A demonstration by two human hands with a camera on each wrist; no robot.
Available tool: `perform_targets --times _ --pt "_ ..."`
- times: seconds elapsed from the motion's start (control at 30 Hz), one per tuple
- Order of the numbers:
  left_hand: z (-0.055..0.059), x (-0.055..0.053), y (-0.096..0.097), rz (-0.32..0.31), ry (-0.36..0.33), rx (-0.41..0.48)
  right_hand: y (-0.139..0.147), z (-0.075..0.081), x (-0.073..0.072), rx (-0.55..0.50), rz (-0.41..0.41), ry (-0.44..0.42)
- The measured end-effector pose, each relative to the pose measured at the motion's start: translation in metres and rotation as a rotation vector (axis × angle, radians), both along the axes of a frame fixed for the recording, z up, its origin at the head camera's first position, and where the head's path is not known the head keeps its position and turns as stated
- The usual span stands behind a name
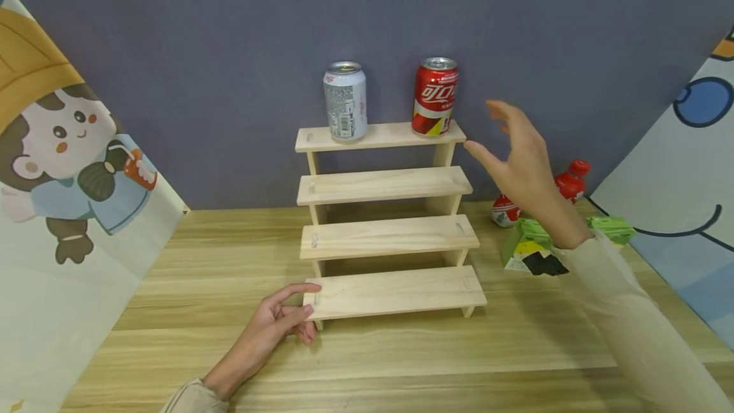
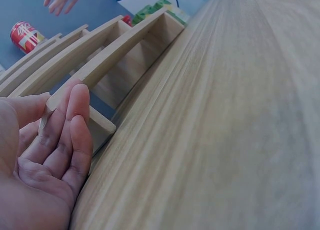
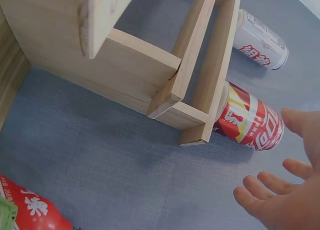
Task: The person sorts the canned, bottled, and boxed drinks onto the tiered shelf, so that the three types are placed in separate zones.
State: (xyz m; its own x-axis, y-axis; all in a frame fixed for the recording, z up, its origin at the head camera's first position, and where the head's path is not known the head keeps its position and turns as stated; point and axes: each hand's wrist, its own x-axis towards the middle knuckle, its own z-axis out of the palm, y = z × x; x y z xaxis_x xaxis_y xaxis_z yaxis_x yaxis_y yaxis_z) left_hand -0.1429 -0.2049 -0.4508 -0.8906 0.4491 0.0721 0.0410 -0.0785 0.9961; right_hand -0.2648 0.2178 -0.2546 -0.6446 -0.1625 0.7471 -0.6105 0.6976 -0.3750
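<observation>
A four-step wooden display rack (image 1: 390,234) stands against the wall. On its top step are a white can (image 1: 346,104) at the left and a red Coca-Cola can (image 1: 436,97) at the right, both upright. My left hand (image 1: 281,317) grips the left end of the lowest step; in the left wrist view its thumb and fingers bend around the board's corner. To the right of the top step, my right hand (image 1: 518,152) is raised with fingers spread and nothing in it. The right wrist view shows its fingers (image 3: 270,182) close beside the red can, apart from it.
Behind my right forearm, red-capped bottles (image 1: 571,180) and green cartons (image 1: 530,244) sit on the wood-grain table (image 1: 229,260) right of the rack. A grey-blue wall (image 1: 229,81) rises behind, with cartoon-printed panels (image 1: 86,145) at both sides.
</observation>
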Motion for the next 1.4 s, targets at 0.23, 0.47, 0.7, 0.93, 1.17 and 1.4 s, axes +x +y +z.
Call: perform_targets --times 0.23,0.47,0.7,0.93,1.17,1.4 --pt "0.000 0.000 -0.001 0.002 0.004 0.004 0.007 -0.009 0.017 0.036 0.011 0.024" --pt "0.000 0.001 -0.002 -0.003 0.009 0.016 0.011 -0.020 0.032 0.057 0.014 0.017" --pt "0.000 0.001 -0.002 0.003 0.000 0.003 0.018 -0.034 0.044 0.104 -0.005 0.027" --pt "0.001 0.000 0.000 -0.008 0.000 -0.003 0.028 -0.050 0.056 0.109 -0.026 -0.018" --pt "0.001 0.000 0.000 -0.017 0.016 0.013 0.038 -0.060 0.067 0.137 -0.068 -0.050" --pt "0.002 0.000 0.000 -0.013 0.006 0.008 0.048 -0.070 0.074 0.162 -0.093 -0.066"
